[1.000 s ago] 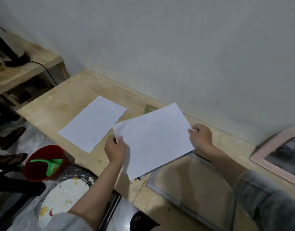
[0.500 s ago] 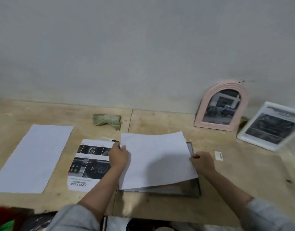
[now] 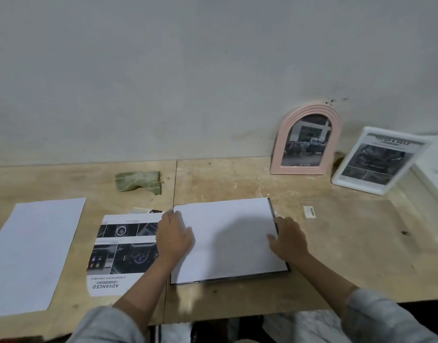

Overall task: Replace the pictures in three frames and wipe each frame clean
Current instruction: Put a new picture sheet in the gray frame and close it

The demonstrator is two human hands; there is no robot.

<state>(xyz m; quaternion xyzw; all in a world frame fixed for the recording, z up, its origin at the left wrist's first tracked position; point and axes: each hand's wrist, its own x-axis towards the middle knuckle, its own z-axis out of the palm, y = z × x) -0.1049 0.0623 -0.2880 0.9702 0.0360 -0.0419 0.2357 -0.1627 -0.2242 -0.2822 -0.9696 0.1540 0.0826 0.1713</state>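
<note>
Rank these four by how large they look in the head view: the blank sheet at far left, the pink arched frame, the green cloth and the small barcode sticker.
1. Blank sheet at far left, though nearness to the camera enlarges it.
2. Pink arched frame.
3. Green cloth.
4. Barcode sticker.

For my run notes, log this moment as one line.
step: seating sheet | left hand, right hand: flat on white sheet | sheet in dark frame

A blank sheet point(image 3: 228, 238) lies on a flat frame point(image 3: 280, 269), with a printed page point(image 3: 121, 246) just left and two standing frames point(image 3: 306, 142) behind right.
</note>
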